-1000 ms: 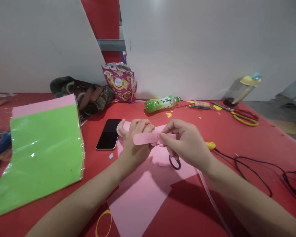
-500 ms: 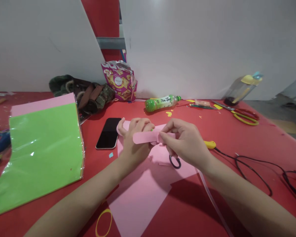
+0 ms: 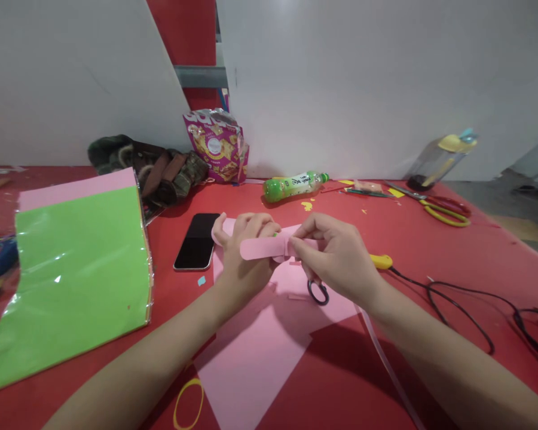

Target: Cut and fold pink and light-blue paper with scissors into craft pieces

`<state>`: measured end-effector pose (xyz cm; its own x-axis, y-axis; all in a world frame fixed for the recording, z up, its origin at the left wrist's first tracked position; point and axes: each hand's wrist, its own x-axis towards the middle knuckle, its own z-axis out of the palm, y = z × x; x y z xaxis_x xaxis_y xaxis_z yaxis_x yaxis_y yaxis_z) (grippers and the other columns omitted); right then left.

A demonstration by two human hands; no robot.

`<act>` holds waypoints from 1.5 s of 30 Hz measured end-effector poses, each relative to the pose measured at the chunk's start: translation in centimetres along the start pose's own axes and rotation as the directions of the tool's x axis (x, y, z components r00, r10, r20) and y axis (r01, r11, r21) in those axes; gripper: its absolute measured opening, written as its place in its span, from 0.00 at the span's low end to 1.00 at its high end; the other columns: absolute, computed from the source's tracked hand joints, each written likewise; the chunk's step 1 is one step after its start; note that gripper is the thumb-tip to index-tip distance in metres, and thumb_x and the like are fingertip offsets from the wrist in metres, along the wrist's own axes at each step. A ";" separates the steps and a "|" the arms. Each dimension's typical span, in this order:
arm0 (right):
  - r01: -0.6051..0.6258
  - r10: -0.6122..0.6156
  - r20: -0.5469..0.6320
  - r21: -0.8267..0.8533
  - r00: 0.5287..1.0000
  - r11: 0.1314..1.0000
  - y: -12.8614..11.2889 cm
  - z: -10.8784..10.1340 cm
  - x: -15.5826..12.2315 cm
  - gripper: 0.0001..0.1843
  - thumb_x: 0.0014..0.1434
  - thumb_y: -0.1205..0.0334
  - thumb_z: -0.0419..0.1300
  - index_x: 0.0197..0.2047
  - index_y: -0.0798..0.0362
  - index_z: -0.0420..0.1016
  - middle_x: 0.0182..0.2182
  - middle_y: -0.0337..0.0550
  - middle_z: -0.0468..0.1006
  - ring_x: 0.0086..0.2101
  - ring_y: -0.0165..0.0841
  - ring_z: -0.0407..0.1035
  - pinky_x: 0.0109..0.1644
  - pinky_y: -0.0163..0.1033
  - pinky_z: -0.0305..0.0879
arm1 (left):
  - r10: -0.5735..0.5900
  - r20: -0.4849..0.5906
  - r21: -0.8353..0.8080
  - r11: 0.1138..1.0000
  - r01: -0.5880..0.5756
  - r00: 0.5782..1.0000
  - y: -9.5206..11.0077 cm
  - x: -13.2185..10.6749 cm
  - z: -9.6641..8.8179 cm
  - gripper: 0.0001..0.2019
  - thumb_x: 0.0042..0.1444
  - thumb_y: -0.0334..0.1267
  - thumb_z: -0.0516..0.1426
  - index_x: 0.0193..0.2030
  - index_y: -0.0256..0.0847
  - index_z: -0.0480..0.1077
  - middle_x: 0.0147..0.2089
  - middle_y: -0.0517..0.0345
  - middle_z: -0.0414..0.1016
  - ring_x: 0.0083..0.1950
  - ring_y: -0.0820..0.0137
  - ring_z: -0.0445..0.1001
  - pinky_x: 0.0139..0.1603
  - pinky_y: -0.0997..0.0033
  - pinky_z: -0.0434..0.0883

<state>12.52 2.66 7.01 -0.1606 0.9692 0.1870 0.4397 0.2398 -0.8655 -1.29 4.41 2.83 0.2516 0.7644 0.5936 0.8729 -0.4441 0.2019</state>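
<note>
My right hand (image 3: 336,254) pinches a pink strip with a rounded end (image 3: 262,248), which looks like thin craft foam or paper. The strip reaches left across the back of my left hand (image 3: 251,248). Fingers of my left hand are curled over another pink piece (image 3: 228,226) under them; most of that piece is hidden. A bit of green shows by the left fingertips. Below the right fingers is a black scissor handle loop (image 3: 318,293); whether those fingers touch it is unclear. Pink sheets (image 3: 260,358) lie under both hands.
A phone (image 3: 198,242) lies left of my hands, near a green sheet pack (image 3: 85,263). Behind stand a snack bag (image 3: 217,146) and a lying green bottle (image 3: 293,187). On the right are yellow-handled scissors (image 3: 446,214), a yellow-handled tool (image 3: 380,261) and its black cord (image 3: 457,288).
</note>
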 end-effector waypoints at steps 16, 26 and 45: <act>-0.005 0.005 0.033 0.004 0.999 1.000 0.5 0.1 0.1 0.04 0.50 0.69 0.53 0.25 0.53 0.61 0.12 0.30 0.66 0.13 0.22 0.59 0.19 0.29 0.56 | 0.008 -0.001 0.001 1.000 -0.008 1.000 -0.1 -0.1 0.0 0.03 0.51 0.38 0.54 0.30 0.44 0.67 0.38 0.57 0.71 0.43 0.61 0.65 0.51 0.47 0.45; -0.051 0.045 0.059 0.113 0.997 0.992 0.8 0.1 0.1 0.05 0.51 0.68 0.54 0.26 0.52 0.60 0.11 0.29 0.66 0.11 0.21 0.57 0.14 0.26 0.52 | 0.018 -0.028 0.014 1.000 -0.018 0.999 -0.1 -0.1 0.2 0.03 0.51 0.38 0.54 0.30 0.43 0.67 0.37 0.57 0.71 0.43 0.61 0.65 0.50 0.48 0.45; 0.105 -0.127 -0.128 -0.167 0.984 0.980 0.7 -0.4 0.7 0.08 0.52 0.57 0.55 0.31 0.53 0.63 0.21 0.38 0.73 0.21 0.29 0.67 0.25 0.35 0.64 | -0.001 -0.052 -0.031 1.000 -0.001 0.999 -0.1 0.2 -0.3 0.04 0.50 0.38 0.55 0.30 0.42 0.67 0.37 0.55 0.72 0.43 0.60 0.67 0.50 0.47 0.46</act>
<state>13.04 3.53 6.70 -0.1003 0.9302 0.3531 0.5615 0.3459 -0.7517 -1.49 4.50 3.19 0.2284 0.7393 0.6334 0.8592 -0.4590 0.2260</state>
